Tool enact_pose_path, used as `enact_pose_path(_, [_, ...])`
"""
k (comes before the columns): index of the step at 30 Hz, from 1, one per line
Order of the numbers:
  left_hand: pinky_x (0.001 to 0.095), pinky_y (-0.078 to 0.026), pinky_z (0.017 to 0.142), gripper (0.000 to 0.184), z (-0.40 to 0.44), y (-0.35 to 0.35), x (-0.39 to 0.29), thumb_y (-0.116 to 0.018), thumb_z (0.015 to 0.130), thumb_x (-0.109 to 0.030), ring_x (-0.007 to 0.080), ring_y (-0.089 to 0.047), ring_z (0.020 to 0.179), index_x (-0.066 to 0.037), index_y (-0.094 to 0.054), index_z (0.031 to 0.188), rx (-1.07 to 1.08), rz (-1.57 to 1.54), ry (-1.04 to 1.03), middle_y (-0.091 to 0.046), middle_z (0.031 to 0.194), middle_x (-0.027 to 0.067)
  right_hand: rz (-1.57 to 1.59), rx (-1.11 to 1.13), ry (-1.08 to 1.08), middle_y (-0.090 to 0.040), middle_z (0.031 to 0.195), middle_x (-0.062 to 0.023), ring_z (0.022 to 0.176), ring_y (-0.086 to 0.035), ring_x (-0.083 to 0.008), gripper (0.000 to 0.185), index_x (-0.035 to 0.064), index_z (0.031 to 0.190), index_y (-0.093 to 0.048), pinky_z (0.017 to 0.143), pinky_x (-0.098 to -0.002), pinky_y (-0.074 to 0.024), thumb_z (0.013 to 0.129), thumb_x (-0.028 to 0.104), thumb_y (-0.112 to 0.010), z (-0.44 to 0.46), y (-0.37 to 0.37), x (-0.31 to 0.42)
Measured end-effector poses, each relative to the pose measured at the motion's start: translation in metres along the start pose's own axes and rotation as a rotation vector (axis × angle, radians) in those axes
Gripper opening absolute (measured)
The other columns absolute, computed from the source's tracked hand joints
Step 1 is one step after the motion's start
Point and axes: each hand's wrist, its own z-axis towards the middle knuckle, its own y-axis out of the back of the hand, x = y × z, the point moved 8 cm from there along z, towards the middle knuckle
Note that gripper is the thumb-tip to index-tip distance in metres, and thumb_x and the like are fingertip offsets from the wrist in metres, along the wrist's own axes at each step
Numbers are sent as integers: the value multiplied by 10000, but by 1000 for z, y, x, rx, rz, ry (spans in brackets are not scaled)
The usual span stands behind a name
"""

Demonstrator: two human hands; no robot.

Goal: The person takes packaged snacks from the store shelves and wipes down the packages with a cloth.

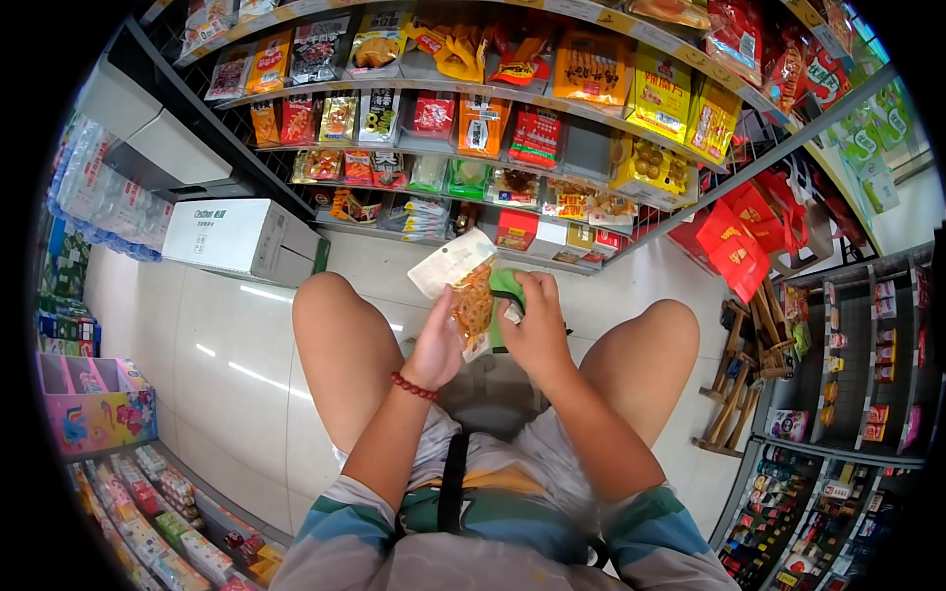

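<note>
In the head view, my left hand [439,340] grips a snack packet [474,295] with a clear window showing orange-brown food and a pale top. The packet is tilted in front of my knees. My right hand [533,320] is closed around a green cloth [507,286], held against the packet's right edge. A small whitish bit shows by the right fingers; I cannot make out what it is. Just beyond both hands is the lowest shelf with small packets [426,219].
Shelves of packaged snacks [434,113] rise ahead. A white carton [232,239] and bottled water packs [108,187] stand left. Red bags [734,246] and wooden stools [734,389] are at right, beside more shelving [857,345]. A pink box [99,399] sits lower left.
</note>
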Motion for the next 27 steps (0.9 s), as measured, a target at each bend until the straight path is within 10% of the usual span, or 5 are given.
enact_pose_path(27, [432, -419, 1147, 919, -4, -11, 5, -134, 1006, -765, 267, -512, 1371, -64, -398, 1538, 30, 34, 33, -537, 1455, 136, 81, 324, 293, -531, 1210, -142, 1143, -523, -388, 462, 66, 1200, -660, 977, -460, -480, 746, 47, -743, -18, -28, 52])
